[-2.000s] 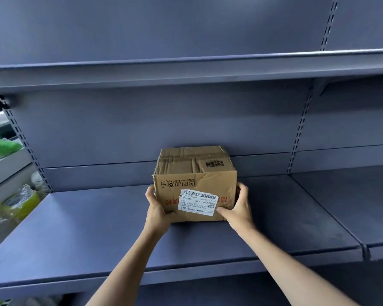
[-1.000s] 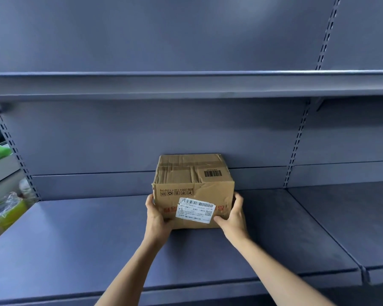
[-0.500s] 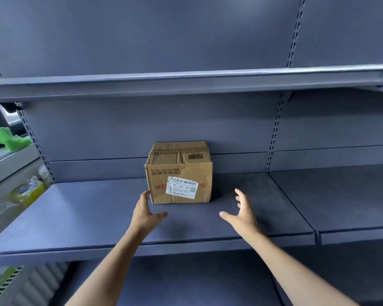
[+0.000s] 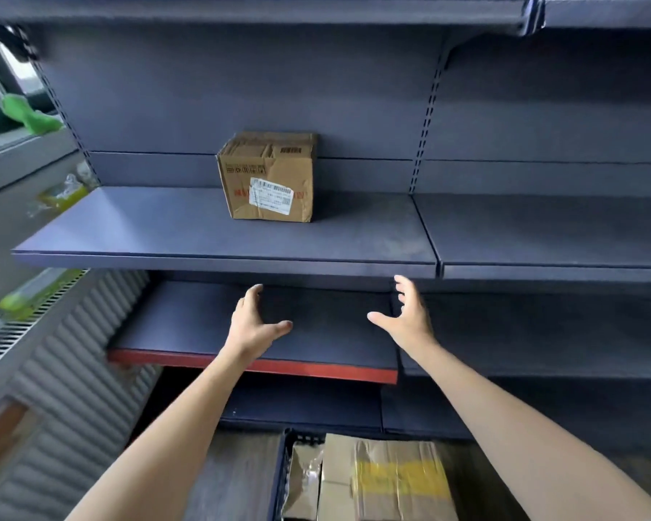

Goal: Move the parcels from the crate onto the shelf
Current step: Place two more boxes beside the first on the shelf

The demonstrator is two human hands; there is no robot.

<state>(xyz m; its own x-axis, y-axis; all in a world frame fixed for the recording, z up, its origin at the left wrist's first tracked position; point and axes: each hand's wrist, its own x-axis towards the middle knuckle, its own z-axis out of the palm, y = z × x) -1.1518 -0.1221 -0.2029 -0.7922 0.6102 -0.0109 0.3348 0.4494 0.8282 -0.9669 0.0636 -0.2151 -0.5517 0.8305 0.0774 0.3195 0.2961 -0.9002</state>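
Both hands' fingers (image 4: 258, 295) hang below the parcel (image 4: 269, 178).

A brown cardboard parcel (image 4: 267, 177) stands upright on the dark blue shelf (image 4: 211, 235), pushed back near the rear panel and roughly mid-width of its bay. Its front face is creased and carries a white shipping label with a barcode, stuck slightly askew, over red print; the taped top flaps bear a second small barcode sticker. Down at the bottom edge of the view, a dark crate (image 4: 283, 468) holds more parcels: a large cardboard box (image 4: 384, 479) sealed with clear and yellow tape, and beside it, on the left, a smaller crumpled package (image 4: 304, 479) (its wrapping looks glossy).
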